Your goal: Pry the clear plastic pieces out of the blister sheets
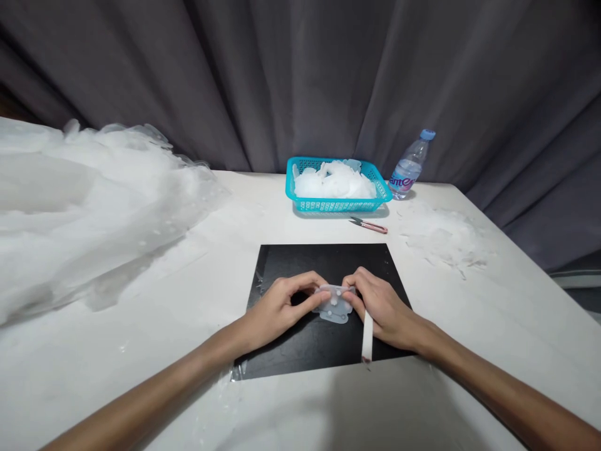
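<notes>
Between both hands, over the black mat (300,354), is a small translucent, rubbery-looking piece (334,316) with a wavy outline and small raised bumps. My left hand (286,307) pinches its left end with thumb and forefinger. Its right end is pinched by my right hand (382,307). A white, flat-sided stick (367,341) with a dark reddish tip pokes out from under my right palm toward me; the rest of it is hidden in the hand, so its kind is unclear.
Beyond the mat stands a turquoise basket (338,204) of translucent pieces. Pink-handled thread snips (370,225) lie before it, a water bottle (407,169) beside it. Translucent scraps (451,238) lie right. A large heap of translucent sheets (89,207) covers the left; a grey curtain (282,75) hangs behind.
</notes>
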Tool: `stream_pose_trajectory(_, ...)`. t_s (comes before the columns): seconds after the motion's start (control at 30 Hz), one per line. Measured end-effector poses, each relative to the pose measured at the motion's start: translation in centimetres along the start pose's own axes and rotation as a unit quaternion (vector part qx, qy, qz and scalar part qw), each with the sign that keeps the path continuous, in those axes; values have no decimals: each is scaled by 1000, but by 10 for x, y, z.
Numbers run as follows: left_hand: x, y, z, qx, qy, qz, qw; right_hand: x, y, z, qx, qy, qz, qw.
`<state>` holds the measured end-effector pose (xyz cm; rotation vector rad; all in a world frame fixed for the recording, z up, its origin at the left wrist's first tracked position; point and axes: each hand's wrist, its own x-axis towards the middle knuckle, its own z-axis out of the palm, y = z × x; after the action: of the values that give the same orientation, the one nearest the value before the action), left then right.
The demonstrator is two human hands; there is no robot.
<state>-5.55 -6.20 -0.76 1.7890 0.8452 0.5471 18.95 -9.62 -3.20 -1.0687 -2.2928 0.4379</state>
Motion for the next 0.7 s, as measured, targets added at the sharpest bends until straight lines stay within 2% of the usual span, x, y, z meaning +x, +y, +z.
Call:
stream_pose_trajectory(0.2, -2, -2, 1, 29, -14, -2, 999, -1, 1, 3, -19, -14, -6, 1000)
stream_pose_trajectory(0.43, -1, -2, 1, 51, -23, -19, 998, 1, 0, -3, 33, -1, -35, 999)
stream_pose_trajectory(0.7, 0, 0, 2, 65, -24, -22, 997, 1, 0, -2, 54, 7, -28, 998)
